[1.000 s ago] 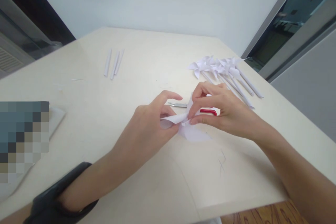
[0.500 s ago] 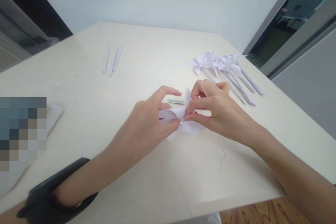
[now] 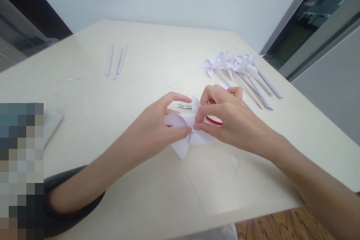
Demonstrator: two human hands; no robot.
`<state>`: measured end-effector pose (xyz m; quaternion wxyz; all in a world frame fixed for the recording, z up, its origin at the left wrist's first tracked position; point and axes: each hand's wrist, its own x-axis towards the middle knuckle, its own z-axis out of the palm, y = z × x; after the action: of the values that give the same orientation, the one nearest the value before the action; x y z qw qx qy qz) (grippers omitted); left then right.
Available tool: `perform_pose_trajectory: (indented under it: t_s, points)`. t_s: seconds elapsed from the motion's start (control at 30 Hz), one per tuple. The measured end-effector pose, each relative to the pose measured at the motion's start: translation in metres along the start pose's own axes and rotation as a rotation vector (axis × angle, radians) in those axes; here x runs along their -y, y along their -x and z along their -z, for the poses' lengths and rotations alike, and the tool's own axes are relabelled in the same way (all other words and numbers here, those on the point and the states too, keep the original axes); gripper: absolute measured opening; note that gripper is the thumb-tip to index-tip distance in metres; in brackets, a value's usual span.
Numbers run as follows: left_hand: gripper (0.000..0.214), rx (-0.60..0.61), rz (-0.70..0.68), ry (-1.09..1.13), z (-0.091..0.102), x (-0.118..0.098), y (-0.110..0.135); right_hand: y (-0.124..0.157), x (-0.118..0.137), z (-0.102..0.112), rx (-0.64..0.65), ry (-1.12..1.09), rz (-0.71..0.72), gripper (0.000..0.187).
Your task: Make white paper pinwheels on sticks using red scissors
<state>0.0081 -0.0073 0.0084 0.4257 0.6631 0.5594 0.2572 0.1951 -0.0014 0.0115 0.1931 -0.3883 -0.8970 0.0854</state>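
Paper pinwheel point(image 3: 181, 147) held just on the near side of the scissors point(image 3: 185, 106), partly covering them. Left hand point(image 3: 152, 123) has a light grip on a curled vane point(image 3: 177, 120); right hand point(image 3: 225, 118) pinches narrowly by the hub point(image 3: 193, 129). Probably featherlight, easily creased; best gripped at centre.

White paper pinwheel head point(image 3: 191, 120), left flap point(image 3: 176, 120) curled, lower flap point(image 3: 182, 148) pointed, between left fingers point(image 3: 179, 133) and right fingers point(image 3: 209, 111)
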Motion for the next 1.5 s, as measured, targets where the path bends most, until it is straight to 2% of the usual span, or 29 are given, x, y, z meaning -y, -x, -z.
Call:
perform_pose_trajectory:
  t_s: [0.23, 0.4, 0.53, 0.7, 0.8, 0.9, 1.0, 1.23, 1.37, 1.43, 1.5]
  points:
    - [0.053, 0.008, 0.036, 0.038, -0.002, -0.002, 0.001, 0.001, 0.002, 0.001, 0.015, 0.02, 0.009, 0.014]
    - [0.064, -0.042, 0.106, 0.055, -0.006, -0.002, 0.002, 0.002, 0.003, -0.001, -0.002, 0.103, 0.036, 0.013]
    - [0.061, -0.014, 0.068, 0.1, -0.005, 0.004, 0.0, 0.002, 0.004, 0.0, -0.015, 0.124, 0.032, 0.014]
    - [0.06, -0.039, 0.063, 0.135, -0.001, 0.002, 0.002, 0.0, -0.002, 0.003, -0.053, -0.038, -0.087, 0.007]
    - [0.059, -0.04, 0.105, 0.145, -0.002, -0.001, 0.004, 0.0, -0.007, 0.0, -0.064, -0.183, -0.242, 0.016]
    - [0.057, -0.064, 0.056, 0.161, -0.003, -0.001, 0.005, -0.001, -0.011, -0.006, -0.068, -0.39, -0.402, 0.029]
    - [0.056, -0.07, 0.043, 0.151, -0.004, 0.0, 0.006, -0.002, -0.011, -0.012, -0.058, -0.572, -0.447, 0.031]
    - [0.051, -0.033, 0.1, 0.102, -0.004, -0.002, 0.006, -0.005, -0.003, -0.017, -0.189, -0.587, -0.412, 0.02]
    - [0.049, -0.009, 0.139, 0.161, -0.002, -0.003, 0.002, -0.005, -0.002, -0.018, -0.271, -0.519, -0.359, 0.025]
    - [0.048, -0.012, 0.144, 0.205, -0.001, -0.001, 0.001, -0.004, 0.0, -0.015, -0.366, -0.384, -0.268, 0.029]
    - [0.045, -0.026, 0.119, 0.271, 0.0, 0.003, -0.001, -0.001, 0.005, -0.013, -0.436, -0.19, -0.112, 0.023]
